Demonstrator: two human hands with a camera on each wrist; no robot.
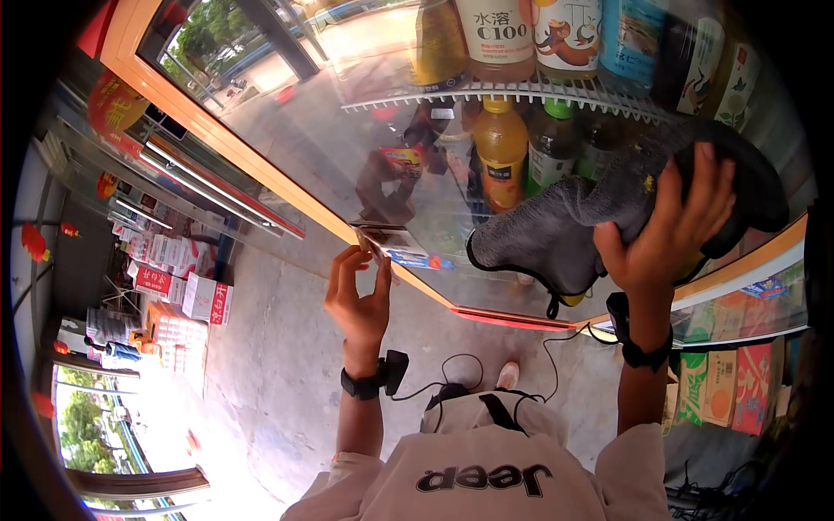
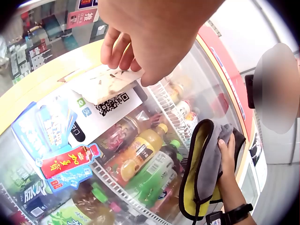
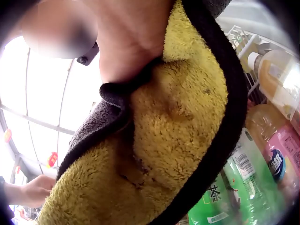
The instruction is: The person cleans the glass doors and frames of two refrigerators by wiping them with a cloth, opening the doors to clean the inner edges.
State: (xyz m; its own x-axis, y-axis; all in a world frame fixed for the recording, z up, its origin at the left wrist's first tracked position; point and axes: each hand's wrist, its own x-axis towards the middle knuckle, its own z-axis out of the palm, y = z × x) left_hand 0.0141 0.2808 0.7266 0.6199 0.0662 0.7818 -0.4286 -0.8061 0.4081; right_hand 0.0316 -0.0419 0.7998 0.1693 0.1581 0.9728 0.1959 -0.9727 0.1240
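Left wrist view: a torn paper flap (image 2: 104, 86) is pinched by the left hand (image 2: 150, 40) at the edge of the glass door (image 2: 42, 86); peeling seems begun but unfinished. "加多宝" is read on a red sticker (image 2: 68, 161).

Right wrist view: "茶" is read on a green bottle (image 3: 207, 206) beyond the cloth (image 3: 180, 117).

Head view: the cloth is covered by the right hand (image 1: 671, 227), fingers spread, toward the door's opposite edge; "水溶C100" is printed on a bottle (image 1: 497, 39).

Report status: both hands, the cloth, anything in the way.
Left hand pinching paper. Right hand spread on gray-and-yellow cloth. Paper partly hiding QR code.
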